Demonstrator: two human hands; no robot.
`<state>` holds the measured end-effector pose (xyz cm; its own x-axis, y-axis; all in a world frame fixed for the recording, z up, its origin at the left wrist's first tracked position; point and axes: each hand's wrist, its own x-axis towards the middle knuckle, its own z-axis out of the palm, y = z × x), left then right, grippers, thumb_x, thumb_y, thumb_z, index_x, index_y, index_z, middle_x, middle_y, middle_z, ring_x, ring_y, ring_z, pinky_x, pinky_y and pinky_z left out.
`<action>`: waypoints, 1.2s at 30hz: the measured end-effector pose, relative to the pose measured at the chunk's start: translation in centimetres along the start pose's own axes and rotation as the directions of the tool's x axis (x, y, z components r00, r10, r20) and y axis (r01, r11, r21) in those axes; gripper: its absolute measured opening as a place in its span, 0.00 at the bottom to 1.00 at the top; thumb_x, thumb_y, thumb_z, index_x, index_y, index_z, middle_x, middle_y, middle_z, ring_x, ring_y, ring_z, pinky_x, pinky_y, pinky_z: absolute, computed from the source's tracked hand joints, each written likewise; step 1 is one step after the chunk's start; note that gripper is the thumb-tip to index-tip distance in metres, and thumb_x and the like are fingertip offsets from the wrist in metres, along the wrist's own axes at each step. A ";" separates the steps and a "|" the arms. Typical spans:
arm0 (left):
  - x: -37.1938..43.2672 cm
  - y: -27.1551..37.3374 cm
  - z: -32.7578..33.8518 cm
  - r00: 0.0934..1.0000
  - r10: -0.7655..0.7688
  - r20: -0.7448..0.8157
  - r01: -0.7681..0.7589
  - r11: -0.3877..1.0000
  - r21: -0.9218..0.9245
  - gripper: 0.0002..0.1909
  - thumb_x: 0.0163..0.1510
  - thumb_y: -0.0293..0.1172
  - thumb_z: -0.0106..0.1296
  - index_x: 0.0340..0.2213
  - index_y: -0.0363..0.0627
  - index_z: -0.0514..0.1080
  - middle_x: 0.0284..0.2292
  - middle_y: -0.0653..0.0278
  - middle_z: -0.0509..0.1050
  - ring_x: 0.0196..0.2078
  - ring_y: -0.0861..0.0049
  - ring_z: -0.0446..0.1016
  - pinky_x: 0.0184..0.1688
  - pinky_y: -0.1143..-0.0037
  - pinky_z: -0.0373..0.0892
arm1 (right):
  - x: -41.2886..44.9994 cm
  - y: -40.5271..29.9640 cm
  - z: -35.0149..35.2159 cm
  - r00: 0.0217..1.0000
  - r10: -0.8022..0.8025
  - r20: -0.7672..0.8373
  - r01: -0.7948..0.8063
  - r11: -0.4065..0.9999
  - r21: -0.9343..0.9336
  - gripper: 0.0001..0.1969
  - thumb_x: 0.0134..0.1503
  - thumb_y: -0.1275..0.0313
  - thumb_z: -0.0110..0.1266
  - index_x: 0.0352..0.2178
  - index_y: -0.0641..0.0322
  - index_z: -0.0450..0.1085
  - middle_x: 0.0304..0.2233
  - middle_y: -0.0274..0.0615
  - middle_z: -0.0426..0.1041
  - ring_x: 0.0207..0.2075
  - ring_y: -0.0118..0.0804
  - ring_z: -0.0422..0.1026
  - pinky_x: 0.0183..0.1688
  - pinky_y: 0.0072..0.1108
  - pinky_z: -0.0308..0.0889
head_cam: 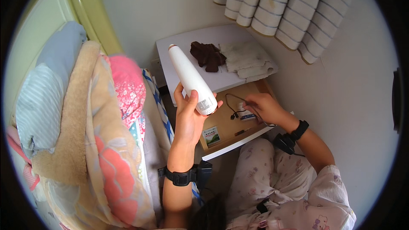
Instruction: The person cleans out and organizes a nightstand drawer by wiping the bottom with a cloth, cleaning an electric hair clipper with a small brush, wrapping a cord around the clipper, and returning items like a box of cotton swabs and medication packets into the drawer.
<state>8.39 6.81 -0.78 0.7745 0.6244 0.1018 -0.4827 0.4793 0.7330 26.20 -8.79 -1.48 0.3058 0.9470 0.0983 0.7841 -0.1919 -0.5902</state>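
My left hand (188,113) grips the wide lower end of a long white tapered device (191,75), which has a printed label and small holes near its base. Its narrow end points up and to the left, over the nightstand top. In my right hand (263,107) is a thin dark cable (228,100), held above the open wooden drawer (220,124). The cable hangs in a loop, with small black plugs (235,115) at its end. Below that hand lies a small white and blue box (246,115). A green and white packet (211,136) rests at the drawer's front left.
The white nightstand (172,38) bears a crumpled dark brown cloth (207,56) and a folded off-white cloth (246,57). A short brown stick-like item (240,132) lies in the drawer. Left is a bed with a floral blanket (108,153). A striped curtain (271,4) hangs behind.
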 end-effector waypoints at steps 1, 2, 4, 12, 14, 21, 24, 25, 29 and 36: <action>-0.1 -0.2 0.1 1.000 0.001 0.015 -0.001 1.000 -0.001 0.25 0.57 0.41 0.40 0.52 0.52 0.47 0.46 0.58 0.58 0.46 0.62 0.64 0.46 0.56 0.66 | -0.8 0.1 -0.3 1.000 0.002 -0.014 -0.002 1.000 -0.007 0.05 0.49 0.79 0.48 0.30 0.67 0.66 0.25 0.45 0.71 0.24 0.39 0.70 0.26 0.23 0.64; -0.2 -0.4 0.2 1.000 -0.005 0.010 0.005 1.000 0.009 0.25 0.57 0.41 0.40 0.52 0.52 0.46 0.45 0.58 0.58 0.46 0.62 0.64 0.46 0.56 0.66 | -1.7 0.2 -0.6 0.994 -0.028 -0.105 0.033 0.999 0.044 0.04 0.50 0.79 0.47 0.30 0.66 0.66 0.25 0.43 0.71 0.25 0.34 0.70 0.26 0.21 0.64; -0.3 -0.8 0.6 1.000 -0.014 0.008 0.014 1.000 0.018 0.25 0.57 0.41 0.40 0.52 0.52 0.46 0.45 0.57 0.58 0.46 0.62 0.64 0.46 0.56 0.66 | -3.1 0.4 -1.3 0.979 -0.051 -0.198 0.070 0.994 0.090 0.04 0.52 0.79 0.46 0.31 0.66 0.66 0.25 0.41 0.71 0.25 0.30 0.71 0.27 0.19 0.65; -0.1 -2.4 1.2 1.000 -0.028 -0.001 0.028 0.998 0.048 0.29 0.55 0.31 0.45 0.52 0.52 0.42 0.46 0.54 0.57 0.46 0.58 0.64 0.45 0.54 0.67 | -4.7 -0.3 -4.7 0.906 0.400 0.137 -0.304 0.392 0.868 0.06 0.55 0.76 0.44 0.35 0.63 0.64 0.30 0.36 0.68 0.28 0.27 0.68 0.28 0.17 0.66; 0.2 -2.7 1.2 1.000 -0.016 0.004 0.016 0.997 0.071 0.31 0.54 0.29 0.46 0.53 0.52 0.42 0.46 0.54 0.56 0.46 0.58 0.64 0.46 0.54 0.67 | -3.9 0.3 -4.3 0.938 0.319 0.135 -0.241 0.320 0.916 0.06 0.55 0.74 0.44 0.35 0.63 0.64 0.30 0.35 0.67 0.28 0.26 0.67 0.27 0.16 0.64; 0.1 -4.4 1.2 0.995 -0.069 0.069 0.040 0.934 0.354 0.41 0.44 0.17 0.46 0.54 0.51 0.36 0.46 0.53 0.56 0.44 0.60 0.67 0.44 0.60 0.69 | 0.4 0.7 -2.2 0.958 0.206 0.201 -0.233 0.146 0.961 0.11 0.55 0.66 0.47 0.34 0.63 0.65 0.21 0.28 0.59 0.19 0.19 0.55 0.20 0.12 0.49; 0.1 -5.4 1.1 0.991 -0.097 0.087 0.067 0.952 0.300 0.40 0.41 0.17 0.48 0.54 0.45 0.43 0.45 0.55 0.61 0.43 0.64 0.69 0.44 0.63 0.69 | 1.9 0.8 -0.6 0.982 0.073 0.176 -0.184 0.111 0.977 0.14 0.57 0.63 0.45 0.36 0.64 0.66 0.22 0.27 0.61 0.20 0.18 0.55 0.21 0.11 0.49; 0.2 -5.7 0.8 0.985 -0.123 0.122 0.085 0.957 0.276 0.39 0.40 0.19 0.50 0.54 0.42 0.47 0.44 0.55 0.63 0.42 0.66 0.69 0.44 0.64 0.69 | 2.2 0.8 -0.1 0.983 0.059 0.176 -0.181 0.099 0.978 0.14 0.57 0.63 0.45 0.36 0.64 0.66 0.22 0.27 0.61 0.20 0.18 0.55 0.21 0.11 0.49; 0.6 -7.0 -1.3 0.980 -0.158 0.119 0.144 0.983 0.116 0.37 0.35 0.39 0.61 0.46 0.35 0.60 0.45 0.56 0.66 0.42 0.69 0.70 0.47 0.68 0.66 | 3.1 1.0 3.5 0.999 0.014 0.032 -0.035 0.389 0.921 0.11 0.57 0.69 0.45 0.36 0.66 0.68 0.28 0.35 0.67 0.27 0.27 0.66 0.30 0.18 0.61; 1.4 -4.7 0.5 0.994 -0.027 0.102 0.018 0.997 0.080 0.36 0.31 0.56 0.59 0.37 0.42 0.64 0.54 0.54 0.55 0.42 0.72 0.68 0.34 0.77 0.71 | 4.0 -1.9 3.1 0.819 -0.461 -0.341 0.504 0.863 0.045 0.13 0.46 0.79 0.50 0.37 0.69 0.67 0.33 0.44 0.63 0.37 0.45 0.65 0.39 0.29 0.63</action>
<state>11.95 5.14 -3.69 0.8246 0.5454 0.1502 -0.4340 0.4395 0.7864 24.26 -3.89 -2.48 0.0731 0.7766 0.6258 0.8062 0.3234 -0.4955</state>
